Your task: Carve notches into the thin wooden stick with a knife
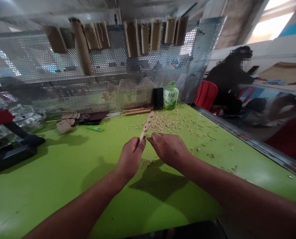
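- Above the near half of the green tabletop (63,186), the left hand (131,154) is clamped on the lower end of a pale wooden strip with holes (148,123), which slants up and away.
- Beside the strip, the right hand (171,147) is curled; I cannot tell what it grips.
- Below both, a small heap of shavings (148,163).
- Beyond, scattered shavings (165,122), then a green bottle (170,99) beside a black box (158,99).
- Behind these, a perforated metal panel (143,74).
- Farther right, a seated person (227,74).
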